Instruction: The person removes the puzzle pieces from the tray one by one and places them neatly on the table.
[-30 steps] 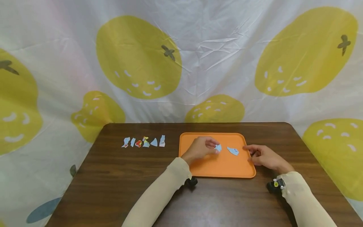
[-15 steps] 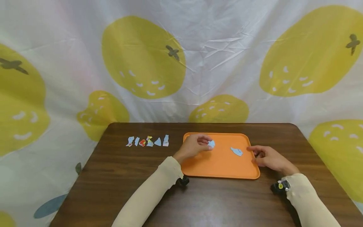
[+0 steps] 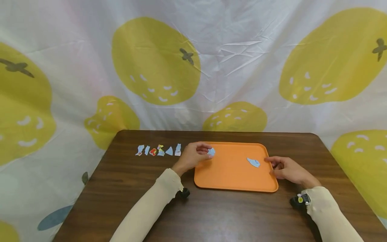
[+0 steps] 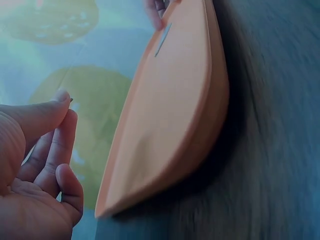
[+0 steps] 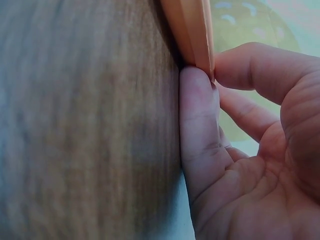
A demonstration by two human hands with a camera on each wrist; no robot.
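In the head view my left hand (image 3: 193,157) hovers over the left rim of the orange tray (image 3: 232,173). Between thumb and fingertips it pinches a small light-blue paper piece (image 3: 211,152); the left wrist view shows only a dark sliver of it at the fingertips. Another light-blue paper piece (image 3: 253,162), with a small mark, lies on the tray's right part. My right hand (image 3: 291,170) is at the tray's right edge. The right wrist view shows its thumb and fingers pinching the tray's rim (image 5: 192,35), with one digit low against the table.
Left of the tray, several irregular paper pieces lie in a row, including a red one (image 3: 153,152) and a light-blue triangle (image 3: 169,151). They rest on the dark wooden table (image 3: 211,215). A white curtain (image 3: 208,67) with yellow fruit prints hangs behind.
My left hand has carried the pinched paper piece leftward, from the tray's middle to its left rim. The right hand stays at the tray's right edge. The head view has shifted slightly.
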